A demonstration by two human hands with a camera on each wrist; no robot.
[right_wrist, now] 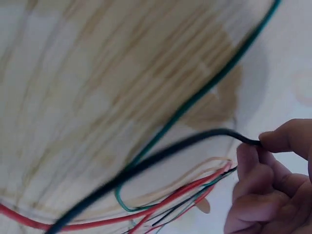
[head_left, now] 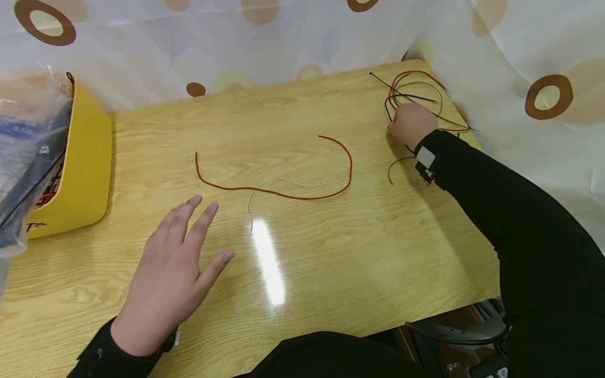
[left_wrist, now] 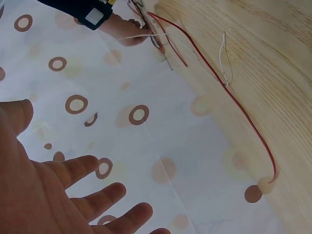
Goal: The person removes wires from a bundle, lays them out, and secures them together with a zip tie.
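My left hand (head_left: 175, 262) hovers flat over the wooden table (head_left: 331, 252), fingers spread and holding nothing; the left wrist view shows its spread fingers (left_wrist: 83, 195). A long red wire (head_left: 283, 193) and a short white wire (head_left: 264, 189) lie just beyond it, also seen as the red wire (left_wrist: 234, 105) and white wire (left_wrist: 223, 56). At the far right corner my right hand (head_left: 410, 125) reaches into a tangle of red, black and green wires (head_left: 416, 94). In the right wrist view its fingertips (right_wrist: 273, 144) pinch the end of a black wire (right_wrist: 161, 158).
A yellow bin (head_left: 80, 163) with plastic bags stands at the table's left edge. A white curtain with brown rings (head_left: 283, 37) hangs close behind and to the right of the table. A light glare (head_left: 269, 262) lies on the tabletop.
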